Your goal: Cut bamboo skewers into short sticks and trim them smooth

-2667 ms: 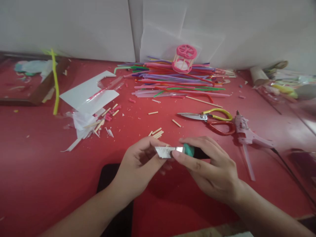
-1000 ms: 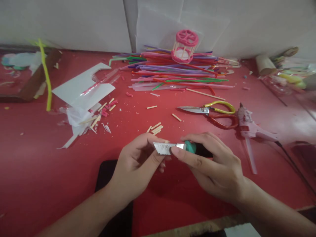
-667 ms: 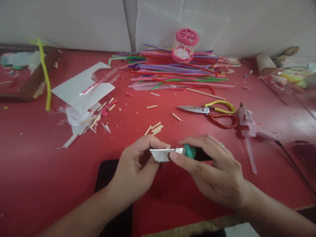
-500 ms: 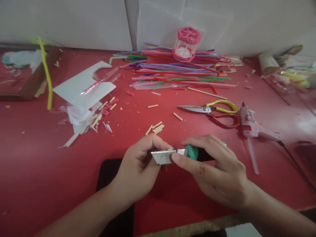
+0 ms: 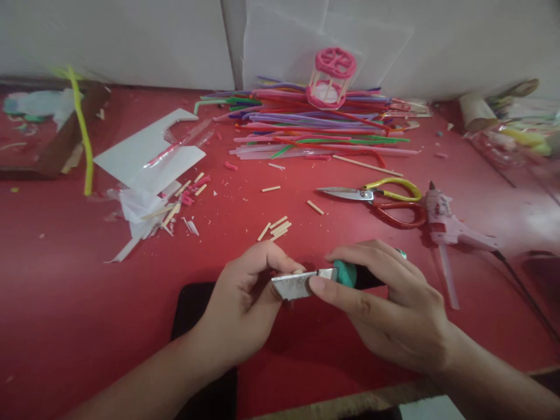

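Grips a cutter (image 5: 327, 273) between both sets of fingers, clasping the green-and-black handle (image 5: 347, 273) in the right hand (image 5: 396, 312) with a fingertip pressed to the blade (image 5: 292, 285). Aims the blade leftward, against the left fingertips. Curls the left hand (image 5: 247, 294) there, thumb and forefinger close together; cannot tell whether holding anything, with tips partly hidden. Has short wooden sticks (image 5: 280, 228) just beyond the left fingers on the red table (image 5: 109, 315), scissors (image 5: 368, 193) and a pink glue gun (image 5: 450, 228) beyond the right fingers, coloured strands (image 5: 306, 118) farther out.
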### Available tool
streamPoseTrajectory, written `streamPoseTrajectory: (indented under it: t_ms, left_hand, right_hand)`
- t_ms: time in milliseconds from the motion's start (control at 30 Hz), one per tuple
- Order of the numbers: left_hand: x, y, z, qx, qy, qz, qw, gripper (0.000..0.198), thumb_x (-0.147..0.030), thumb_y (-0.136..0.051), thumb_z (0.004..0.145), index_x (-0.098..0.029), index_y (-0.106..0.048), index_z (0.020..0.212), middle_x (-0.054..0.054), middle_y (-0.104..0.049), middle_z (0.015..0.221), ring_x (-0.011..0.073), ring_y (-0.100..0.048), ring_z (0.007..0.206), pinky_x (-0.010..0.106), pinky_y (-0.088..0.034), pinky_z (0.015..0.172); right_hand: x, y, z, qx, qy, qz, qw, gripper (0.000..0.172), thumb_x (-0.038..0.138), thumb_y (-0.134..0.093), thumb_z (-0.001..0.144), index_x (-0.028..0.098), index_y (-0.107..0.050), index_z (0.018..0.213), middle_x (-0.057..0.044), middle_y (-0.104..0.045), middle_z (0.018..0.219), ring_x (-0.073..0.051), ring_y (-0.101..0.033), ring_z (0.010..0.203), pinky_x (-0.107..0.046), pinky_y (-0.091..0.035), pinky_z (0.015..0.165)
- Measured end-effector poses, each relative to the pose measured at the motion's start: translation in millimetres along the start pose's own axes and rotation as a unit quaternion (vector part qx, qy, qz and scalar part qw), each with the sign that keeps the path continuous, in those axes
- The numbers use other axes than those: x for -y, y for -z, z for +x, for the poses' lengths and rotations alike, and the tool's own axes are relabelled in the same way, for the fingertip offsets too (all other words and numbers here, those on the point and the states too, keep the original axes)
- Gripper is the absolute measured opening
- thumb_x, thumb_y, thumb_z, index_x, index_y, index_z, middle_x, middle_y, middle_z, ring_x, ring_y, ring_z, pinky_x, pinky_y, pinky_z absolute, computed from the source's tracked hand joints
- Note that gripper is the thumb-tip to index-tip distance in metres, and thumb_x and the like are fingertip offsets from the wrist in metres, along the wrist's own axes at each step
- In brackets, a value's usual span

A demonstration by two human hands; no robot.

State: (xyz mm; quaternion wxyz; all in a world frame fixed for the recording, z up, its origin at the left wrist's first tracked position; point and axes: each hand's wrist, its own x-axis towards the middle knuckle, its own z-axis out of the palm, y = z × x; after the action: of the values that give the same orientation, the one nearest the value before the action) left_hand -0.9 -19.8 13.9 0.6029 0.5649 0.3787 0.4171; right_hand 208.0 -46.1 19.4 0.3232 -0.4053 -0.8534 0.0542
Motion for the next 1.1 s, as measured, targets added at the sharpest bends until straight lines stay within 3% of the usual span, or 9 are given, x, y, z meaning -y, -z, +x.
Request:
streamPoseTrajectory:
  t_ms: [300,467,567,700,833,967,1100]
  left_hand:
    - [0,-1.9,-1,0.003,-0.023,0.05,0.998,0.021,0.0,-0.058,0.08,-0.021,-0.06,0.081,-0.003,-0.067,0.075,0.0079,-0.061,0.065,0.015,-0.047,0.059]
    - [4,-4.4,5,-0.04,0.067,-0.061,0.995,0.011,-0.02,-0.064,0.087,-0.019,-0.059,0.077,-0.003,-0.062,0.067,0.0086,-0.058,0.058,0.018,-0.047,0.055]
    - [10,-2.0,7,-0.049,0.098,-0.116,0.987,0.015,-0.029,-0.064,0.09,-0.019,-0.058,0.08,-0.003,-0.063,0.068,0.0089,-0.059,0.058,0.02,-0.051,0.058]
    - [11,-0.1,8,-0.034,0.114,-0.133,0.984,0.017,-0.031,-0.065,0.089,-0.018,-0.06,0.082,-0.002,-0.066,0.071,0.008,-0.059,0.057,0.02,-0.052,0.057]
    - [12,-0.9,8,-0.037,0.12,-0.121,0.985,0.017,-0.032,-0.068,0.086,-0.016,-0.062,0.083,-0.001,-0.069,0.071,0.0077,-0.06,0.055,0.019,-0.052,0.054]
    - [13,-1.7,9,-0.045,0.127,-0.125,0.983,0.016,-0.031,-0.068,0.086,-0.016,-0.063,0.085,-0.001,-0.071,0.072,0.006,-0.058,0.051,0.017,-0.052,0.052]
    - [13,-2.4,10,-0.039,0.137,-0.141,0.98,0.018,-0.032,-0.069,0.085,-0.015,-0.062,0.083,0.0,-0.071,0.072,0.006,-0.058,0.05,0.018,-0.052,0.052]
  right_hand:
    - [2,-3,1,0.007,0.003,0.014,1.0,0.045,0.0,-0.054,0.086,0.029,-0.066,0.118,-0.007,-0.06,0.108,-0.018,-0.056,0.088,-0.037,-0.047,0.073]
    - [3,5,9,-0.026,0.013,0.03,0.999,0.04,0.003,-0.057,0.087,0.029,-0.067,0.116,-0.007,-0.06,0.109,-0.016,-0.059,0.088,-0.034,-0.05,0.072]
    - [-18,17,23,-0.039,0.005,-0.027,0.999,0.038,0.005,-0.057,0.087,0.024,-0.066,0.119,-0.008,-0.063,0.107,-0.015,-0.061,0.089,-0.029,-0.051,0.073]
    - [-84,21,55,0.048,-0.027,-0.185,0.981,0.032,0.017,-0.052,0.093,0.027,-0.069,0.119,-0.007,-0.066,0.104,-0.02,-0.062,0.092,-0.033,-0.049,0.078]
    - [-144,5,85,0.22,-0.005,-0.168,0.961,0.04,0.016,-0.047,0.093,0.03,-0.064,0.126,-0.007,-0.065,0.115,-0.021,-0.06,0.102,-0.035,-0.046,0.088]
    - [-158,-6,95,0.251,-0.029,-0.171,0.952,0.041,0.016,-0.046,0.092,0.03,-0.064,0.126,-0.004,-0.065,0.122,-0.02,-0.059,0.109,-0.032,-0.045,0.093]
    - [-146,16,83,0.245,-0.117,-0.214,0.938,0.038,0.019,-0.042,0.092,0.019,-0.063,0.123,-0.01,-0.063,0.126,-0.024,-0.054,0.119,-0.036,-0.041,0.098]
